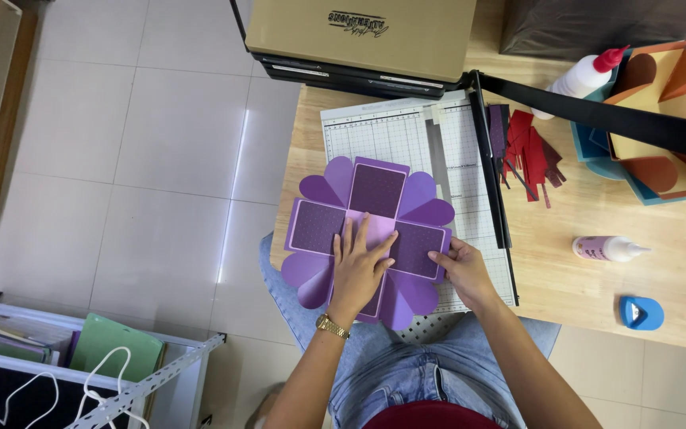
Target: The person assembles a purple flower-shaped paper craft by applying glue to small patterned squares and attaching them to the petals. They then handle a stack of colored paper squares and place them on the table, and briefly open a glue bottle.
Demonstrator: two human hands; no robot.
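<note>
A flat purple paper cutout, cross-shaped with dark dotted square panels and rounded petals, lies on a white gridded paper trimmer. My left hand presses flat on its centre, fingers spread; a gold watch sits on that wrist. My right hand pinches the outer edge of the right dotted panel.
The trimmer's black blade arm is raised across the wooden table. Red and purple paper strips, two glue bottles, a blue corner punch, a multicoloured paper box, a tan box. Metal rack on floor left.
</note>
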